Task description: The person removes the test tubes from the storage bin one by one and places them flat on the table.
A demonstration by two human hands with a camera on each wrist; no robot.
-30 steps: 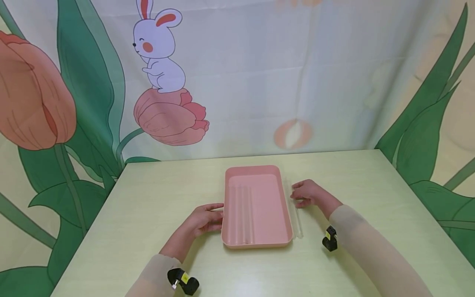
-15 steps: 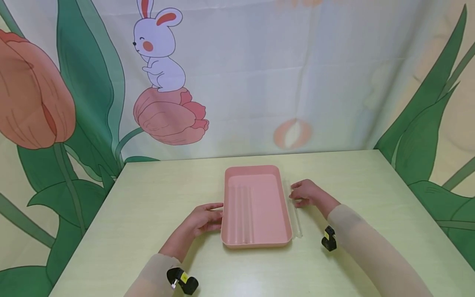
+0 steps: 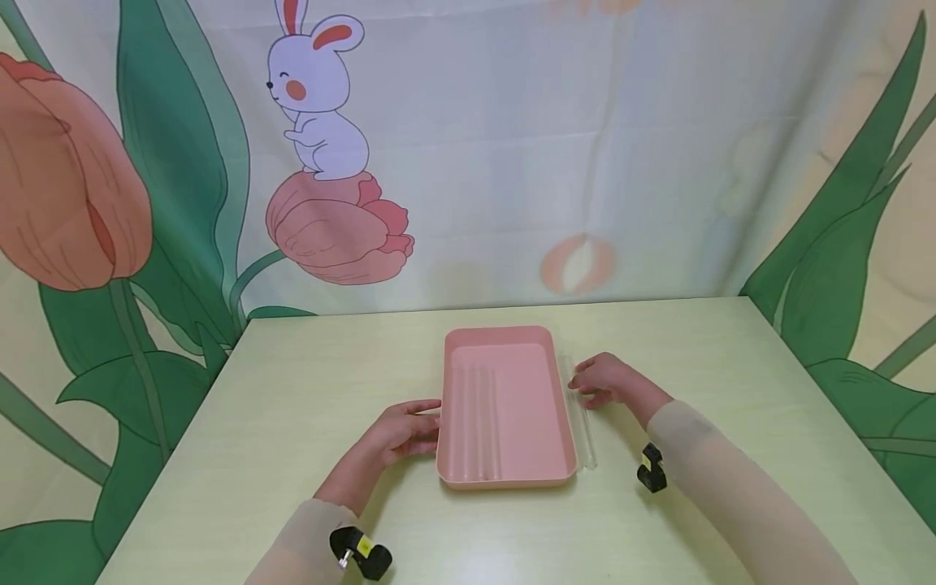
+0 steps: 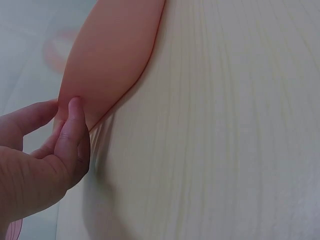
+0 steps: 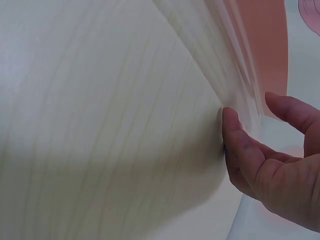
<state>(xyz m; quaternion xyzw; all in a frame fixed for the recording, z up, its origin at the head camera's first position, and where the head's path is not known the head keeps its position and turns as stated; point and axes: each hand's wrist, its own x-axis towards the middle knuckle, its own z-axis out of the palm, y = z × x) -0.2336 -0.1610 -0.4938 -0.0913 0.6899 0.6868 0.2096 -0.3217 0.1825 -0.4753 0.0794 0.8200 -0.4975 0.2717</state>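
Observation:
A pink rectangular tray (image 3: 530, 422) lies on the table, with several clear tubes (image 3: 478, 431) lengthwise in its left half. My left hand (image 3: 404, 431) touches the tray's left side with its fingertips. In the left wrist view its fingers (image 4: 73, 127) rest against the tray's outer wall (image 4: 112, 45). More clear tubes (image 3: 589, 447) lie along the tray's right side, outside it. My right hand (image 3: 605, 380) reaches over these, fingertips at them. In the right wrist view, one digit of the right hand (image 5: 275, 165) touches the outer tube's edge while another stands apart above.
The pale wood-grain table (image 3: 329, 357) extends on both sides of the tray. Behind it hangs a printed curtain (image 3: 475, 162) with a rabbit and tulips. Each sleeve carries a small black camera mount (image 3: 361, 554) at the wrist.
The fingertips of the right hand have shifted very slightly left toward the tray. The left hand, the tray and the tubes stay in place.

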